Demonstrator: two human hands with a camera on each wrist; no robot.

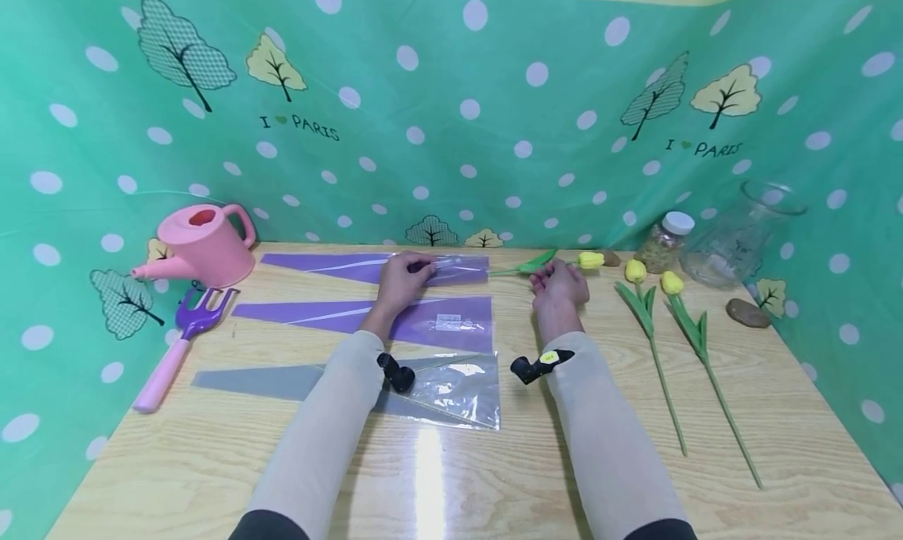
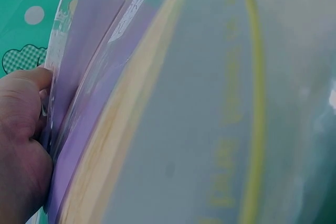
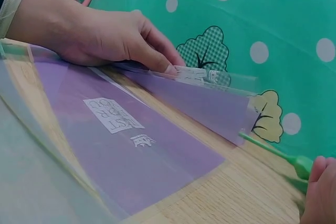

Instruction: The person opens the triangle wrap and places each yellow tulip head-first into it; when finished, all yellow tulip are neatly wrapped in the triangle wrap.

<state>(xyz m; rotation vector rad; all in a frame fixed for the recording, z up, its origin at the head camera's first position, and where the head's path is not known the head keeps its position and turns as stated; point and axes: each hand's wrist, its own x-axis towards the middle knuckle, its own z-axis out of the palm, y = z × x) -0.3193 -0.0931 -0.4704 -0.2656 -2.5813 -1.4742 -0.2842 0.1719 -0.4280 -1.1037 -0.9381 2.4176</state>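
My left hand point(image 1: 400, 285) pinches the farthest purple flower sleeve point(image 1: 331, 267); its thumb lies by the printed label, and the clear film stands raised from the table in the right wrist view. Opposite, my right hand point(image 1: 560, 291) holds a yellow artificial tulip point(image 1: 591, 260) just below its bloom, by the green leaves. The tulip's stem point(image 3: 268, 148) points left, its cut end right at the sleeve's wide mouth. A second purple sleeve point(image 1: 353, 314) and a grey sleeve point(image 1: 268, 381) lie flat nearer me, mouths to the right. Grey film fills much of the left wrist view.
Two more yellow tulips point(image 1: 636, 272) lie at the right. Behind them stand a white-capped jar point(image 1: 659, 246) and a glass vase point(image 1: 734, 238), with a brown stone point(image 1: 748, 313) beside. At left are a pink watering can point(image 1: 212, 246) and a purple hand fork point(image 1: 169, 367).
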